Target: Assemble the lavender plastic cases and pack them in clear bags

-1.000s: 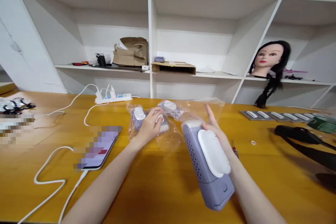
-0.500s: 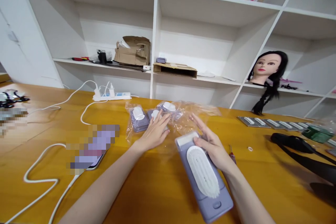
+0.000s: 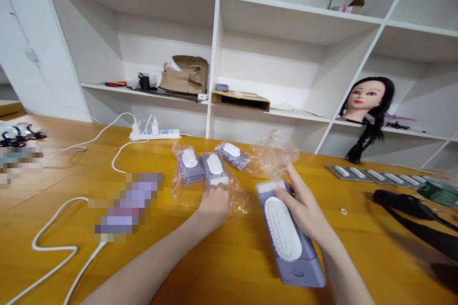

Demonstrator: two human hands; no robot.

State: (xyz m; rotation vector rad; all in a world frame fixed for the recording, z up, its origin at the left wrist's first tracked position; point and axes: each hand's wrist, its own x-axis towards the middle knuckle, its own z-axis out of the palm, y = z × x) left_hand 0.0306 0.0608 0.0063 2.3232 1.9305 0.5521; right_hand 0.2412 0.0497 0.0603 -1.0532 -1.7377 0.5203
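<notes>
My right hand holds a lavender-grey brush with a white oval bristle pad facing up. Its thumb lies on the white end, its index finger points forward, and the other fingers are hidden beneath. To the left, my left hand is closed at the near end of a bagged brush, its fingertips out of sight. That brush lies in clear plastic on the table. Beside it on the left is another bagged brush, and a third bagged brush lies behind to the right.
A crumpled clear bag stands beyond my right hand. On the left are a charging phone, white cables and a power strip. Flat grey panels, a green roll and a black strap lie right. White shelves rise behind.
My left hand has drawn back toward me and closed from spread fingers, uncovering the bagged brushes. The brush in my right hand has shifted slightly right and stands more upright in view.
</notes>
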